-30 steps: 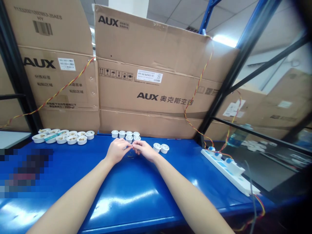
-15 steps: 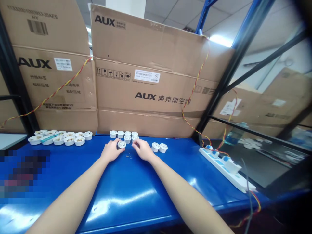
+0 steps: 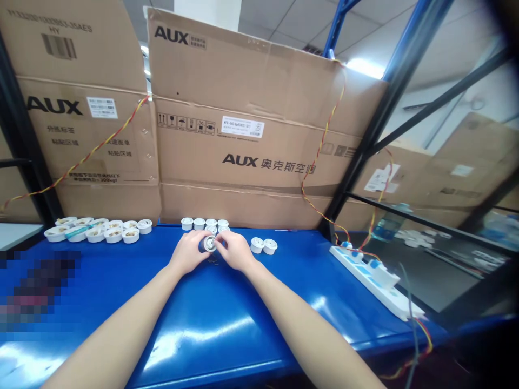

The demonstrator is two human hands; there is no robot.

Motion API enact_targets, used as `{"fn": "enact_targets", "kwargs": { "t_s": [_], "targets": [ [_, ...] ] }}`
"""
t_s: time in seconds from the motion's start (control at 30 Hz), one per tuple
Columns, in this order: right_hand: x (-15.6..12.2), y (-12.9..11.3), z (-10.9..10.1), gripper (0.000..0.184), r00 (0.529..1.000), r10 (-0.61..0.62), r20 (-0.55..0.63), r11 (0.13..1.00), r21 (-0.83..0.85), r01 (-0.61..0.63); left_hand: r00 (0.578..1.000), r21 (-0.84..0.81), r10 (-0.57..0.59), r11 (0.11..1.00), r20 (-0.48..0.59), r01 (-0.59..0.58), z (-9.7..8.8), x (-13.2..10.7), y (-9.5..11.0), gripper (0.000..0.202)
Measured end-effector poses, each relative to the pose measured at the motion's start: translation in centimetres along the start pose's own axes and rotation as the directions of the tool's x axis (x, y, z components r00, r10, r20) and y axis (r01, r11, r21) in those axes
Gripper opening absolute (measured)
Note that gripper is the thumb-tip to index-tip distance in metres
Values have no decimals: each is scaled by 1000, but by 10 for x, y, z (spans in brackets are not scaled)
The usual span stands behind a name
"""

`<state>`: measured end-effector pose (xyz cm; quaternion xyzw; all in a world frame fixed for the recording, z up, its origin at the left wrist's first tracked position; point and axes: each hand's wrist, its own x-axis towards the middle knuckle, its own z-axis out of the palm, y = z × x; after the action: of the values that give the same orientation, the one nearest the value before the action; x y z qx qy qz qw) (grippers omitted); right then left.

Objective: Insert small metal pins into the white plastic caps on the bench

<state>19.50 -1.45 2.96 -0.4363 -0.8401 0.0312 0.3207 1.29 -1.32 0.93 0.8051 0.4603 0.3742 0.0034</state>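
Note:
My left hand (image 3: 189,253) is closed around the side of a small round white plastic piece (image 3: 210,243), its face tilted up toward me. Against that piece's right side, my right hand (image 3: 235,250) is pinched; whatever its fingertips hold is too small to make out. A few tiny brass-coloured bits (image 3: 212,261) lie on the blue table (image 3: 203,313) just below the hands. Behind the hands stand several similar white round pieces (image 3: 199,223), partly hidden by the fingers. Two more white pieces (image 3: 263,245) sit to the right of my right hand.
Several white cups (image 3: 114,234) with small brass-coloured parts stand at the back left, a teal strip (image 3: 78,233) across some. A power strip (image 3: 373,283) with plugs and wires lies on the right. Cardboard (image 3: 243,200) walls the back edge. A dark blurred patch (image 3: 44,286) covers the left.
My right hand has come left and down onto the round white piece, and my left hand has shifted slightly right with it. The hands are now together at the piece.

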Motion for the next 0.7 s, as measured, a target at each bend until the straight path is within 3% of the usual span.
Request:
{"fn": "enact_targets", "kwargs": {
  "t_s": [0.17, 0.33, 0.5, 0.7],
  "targets": [
    [1, -2, -1, 14, 1000, 21, 8, 997, -69, -20, 1000, 53, 24, 998, 1, -24, -2, 0, 4, 36],
    [1, -1, -1, 13, 995, 104, 7, 994, -23, -104, 997, 118, 69, 990, 30, -72, -3, 2, 9, 35],
    [2, 7, 6, 15, 989, 149, 7, 952, 269, -145, 996, 110, 77, 991, 35, -80, -3, 1, 10, 33],
    [5, 18, 13, 28, 974, 213, 75, 737, 642, -210, 998, -61, 49, 997, -40, -51, -1, -1, 8, 35]
  ]
}}
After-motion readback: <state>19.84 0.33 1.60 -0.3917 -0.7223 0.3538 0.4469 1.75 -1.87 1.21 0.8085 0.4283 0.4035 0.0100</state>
